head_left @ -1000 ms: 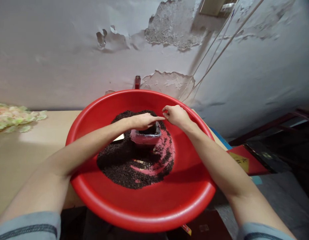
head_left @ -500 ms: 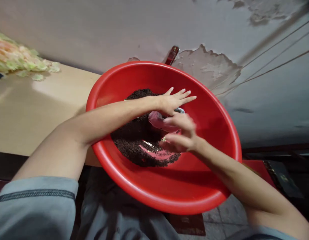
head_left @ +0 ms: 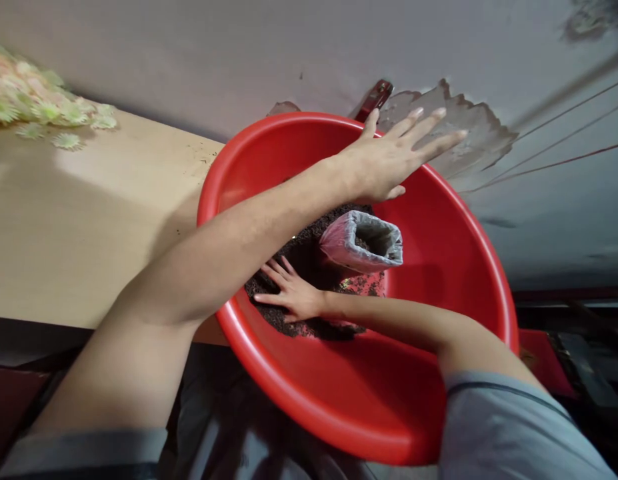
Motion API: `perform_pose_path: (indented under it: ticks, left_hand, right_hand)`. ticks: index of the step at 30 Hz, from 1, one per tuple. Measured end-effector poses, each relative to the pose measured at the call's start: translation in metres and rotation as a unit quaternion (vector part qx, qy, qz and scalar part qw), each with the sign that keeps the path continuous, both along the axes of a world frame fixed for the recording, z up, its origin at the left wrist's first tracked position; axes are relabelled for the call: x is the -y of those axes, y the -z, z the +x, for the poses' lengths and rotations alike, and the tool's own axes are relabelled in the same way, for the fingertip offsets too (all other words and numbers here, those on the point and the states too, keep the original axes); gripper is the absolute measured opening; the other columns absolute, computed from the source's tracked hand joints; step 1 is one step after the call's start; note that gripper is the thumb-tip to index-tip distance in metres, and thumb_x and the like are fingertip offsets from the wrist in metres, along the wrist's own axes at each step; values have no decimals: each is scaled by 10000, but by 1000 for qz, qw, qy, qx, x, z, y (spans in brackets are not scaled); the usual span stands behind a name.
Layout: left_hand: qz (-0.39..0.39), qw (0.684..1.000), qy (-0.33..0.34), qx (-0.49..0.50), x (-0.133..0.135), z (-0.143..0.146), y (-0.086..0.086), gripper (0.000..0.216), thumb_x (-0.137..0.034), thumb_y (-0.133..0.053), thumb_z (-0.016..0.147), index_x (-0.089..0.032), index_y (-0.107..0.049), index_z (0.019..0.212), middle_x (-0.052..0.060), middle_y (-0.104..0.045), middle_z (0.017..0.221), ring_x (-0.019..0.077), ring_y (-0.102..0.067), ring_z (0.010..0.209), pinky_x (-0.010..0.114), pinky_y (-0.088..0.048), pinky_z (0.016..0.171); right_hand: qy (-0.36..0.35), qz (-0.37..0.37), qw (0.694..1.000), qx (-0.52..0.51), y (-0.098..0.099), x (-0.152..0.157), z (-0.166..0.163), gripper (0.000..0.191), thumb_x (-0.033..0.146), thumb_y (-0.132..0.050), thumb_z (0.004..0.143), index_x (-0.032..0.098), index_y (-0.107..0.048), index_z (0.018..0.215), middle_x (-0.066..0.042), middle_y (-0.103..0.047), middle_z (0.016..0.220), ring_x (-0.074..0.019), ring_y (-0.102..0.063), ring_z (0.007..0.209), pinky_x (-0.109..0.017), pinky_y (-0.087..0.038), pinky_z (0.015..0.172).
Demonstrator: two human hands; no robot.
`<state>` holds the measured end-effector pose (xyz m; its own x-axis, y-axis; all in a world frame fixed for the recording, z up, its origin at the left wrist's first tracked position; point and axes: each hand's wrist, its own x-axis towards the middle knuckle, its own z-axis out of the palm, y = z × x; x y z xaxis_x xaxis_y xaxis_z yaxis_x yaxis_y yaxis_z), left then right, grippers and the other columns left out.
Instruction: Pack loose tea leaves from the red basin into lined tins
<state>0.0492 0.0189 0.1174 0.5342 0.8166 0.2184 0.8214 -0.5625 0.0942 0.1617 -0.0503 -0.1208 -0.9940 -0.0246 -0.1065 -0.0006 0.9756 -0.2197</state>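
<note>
A large red basin holds dark, crumbly soil along its left side. Within it stands a pinkish plastic bag, its pale rim folded open and its mouth facing up and to the right. Some dark material shows inside the bag. My left hand hovers over the basin's far side with fingers spread, holding nothing. My right hand rests on the soil, fingers splayed, left of the bag and below my left forearm. The forearm hides part of the soil.
A pale wooden table lies to the left, with artificial flowers at its back. Behind the basin, a dark red object leans near the peeling wall. Cords run along the wall at right.
My left hand has risen away from the bag toward the far rim. My right hand has moved left and down onto the soil. The bag's open mouth is now uncovered.
</note>
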Motion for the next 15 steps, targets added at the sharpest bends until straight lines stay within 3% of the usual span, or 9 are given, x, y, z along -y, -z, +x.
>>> perform_pose_path:
  ticks: [3, 6, 11, 15]
  left_hand:
    - [-25, 1000, -6, -4, 7, -3, -7, 893, -85, -536, 951, -270, -31, 1664, 69, 22, 1751, 429, -7, 1573, 671, -76, 1239]
    - [-31, 999, 3, 5, 11, -4, -10, 879, -72, -527, 966, -283, -43, 1669, 66, -5, 1752, 424, -56, 1577, 647, -131, 1258]
    - [-17, 999, 8, -33, 15, -5, -13, 831, -60, -486, 992, -241, -45, 1672, 121, -47, 1744, 331, -115, 1597, 603, -245, 1251]
    - [-43, 998, 29, -22, 3, -10, -1, 796, -149, -559, 988, -223, -137, 1659, 133, -219, 1709, 345, -281, 1540, 622, -290, 1221]
  right_hand:
    - [37, 2, 998, -41, 11, -10, -47, 1060, 320, -873, 636, 274, -401, 1583, -198, -241, 1669, -451, -192, 1515, -659, -223, 1175]
    - [67, -4, 995, -80, 24, -17, -63, 969, 263, -816, 662, 229, -449, 1558, -200, -416, 1564, -433, -314, 1443, -606, -315, 1149]
    - [44, -6, 995, -90, 26, -25, -64, 724, 143, -708, 714, 254, -599, 1421, -170, -509, 1488, -403, -411, 1374, -584, -418, 1075]
    - [48, -65, 990, -114, 13, -30, -71, 650, 134, -716, 684, 225, -650, 1324, -165, -544, 1457, -383, -482, 1328, -551, -445, 1073]
